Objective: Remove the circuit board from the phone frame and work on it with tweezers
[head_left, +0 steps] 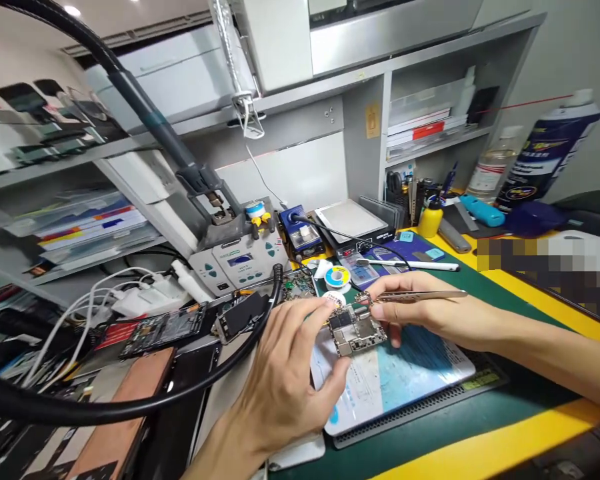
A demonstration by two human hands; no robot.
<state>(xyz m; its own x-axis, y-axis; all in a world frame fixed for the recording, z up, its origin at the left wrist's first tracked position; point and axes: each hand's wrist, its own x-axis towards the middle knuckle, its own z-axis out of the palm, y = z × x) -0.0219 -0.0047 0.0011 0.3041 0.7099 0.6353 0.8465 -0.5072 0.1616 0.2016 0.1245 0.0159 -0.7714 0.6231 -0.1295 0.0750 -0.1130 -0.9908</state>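
Observation:
A small circuit board [357, 332] is held above a blue-and-white pad [405, 377]. My left hand [297, 363] grips the board's left side, with the thumb at its lower edge and the fingers at its upper left corner. Metal tweezers [425, 295] lie in my right hand [420, 310], whose thumb and index finger close around them near the board's upper right corner. A small piece at those fingertips is too small to make out. Under the pad is a dark perforated plate [380, 427] on the green mat [525, 393].
A thick black hose [220, 373] arcs past my left hand. Behind stand a rework station [243, 263], a solder spool [337, 276] and a white-handled brush [410, 265]. Phone parts [125, 413] crowd the left; a yellow bottle [431, 217] and spray can [550, 153] stand right.

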